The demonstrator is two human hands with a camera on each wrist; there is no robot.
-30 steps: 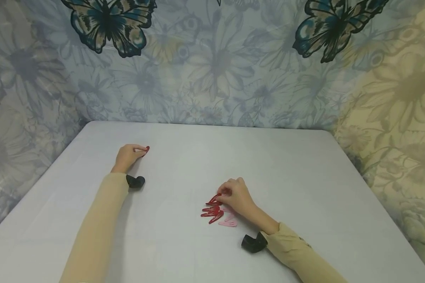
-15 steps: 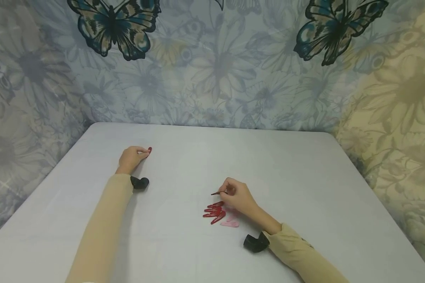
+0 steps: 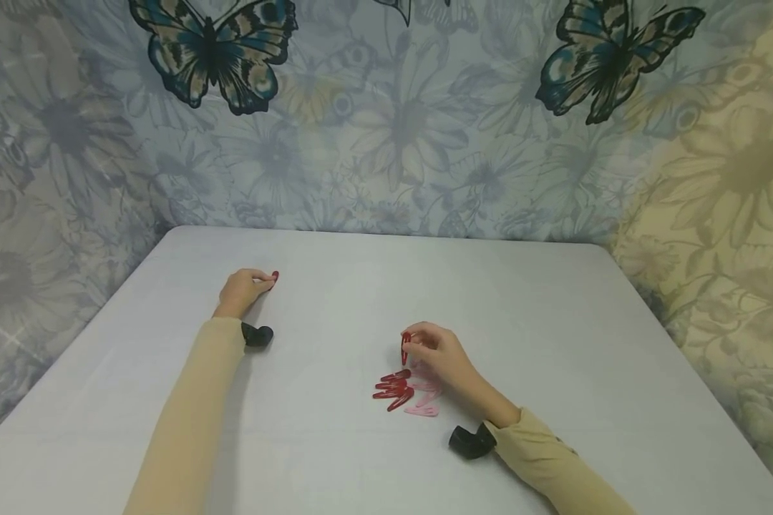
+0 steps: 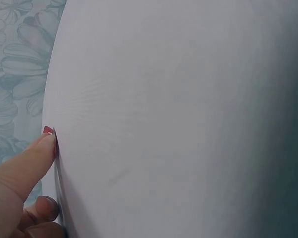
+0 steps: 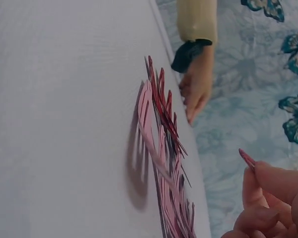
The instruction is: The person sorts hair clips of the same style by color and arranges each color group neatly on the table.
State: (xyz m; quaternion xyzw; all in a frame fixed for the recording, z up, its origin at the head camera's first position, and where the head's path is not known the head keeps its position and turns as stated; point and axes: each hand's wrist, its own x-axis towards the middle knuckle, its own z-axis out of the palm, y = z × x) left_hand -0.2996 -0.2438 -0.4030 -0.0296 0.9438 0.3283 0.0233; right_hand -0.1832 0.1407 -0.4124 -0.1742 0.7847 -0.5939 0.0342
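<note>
Here, left hand [image 3: 239, 291] pinches one red clip [image 3: 275, 275], right hand [image 3: 446, 354] another clip [image 3: 404, 355], at fingertips [image 5: 264, 171].

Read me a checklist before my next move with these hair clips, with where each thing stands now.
1. Right grip has its red clip: ok, pinched between thumb and finger.
2. Left grip has a red clip too: ok, pinched at the fingertips.
3. Left clip lifted fully off the table: cannot tell.
4. Remaining red clips spread apart: not ok, they lie bunched in a fan.
5. Pink clips well away from the red bunch: not ok, right beside it.
6. Hands clear of each other: ok, well apart.
</note>
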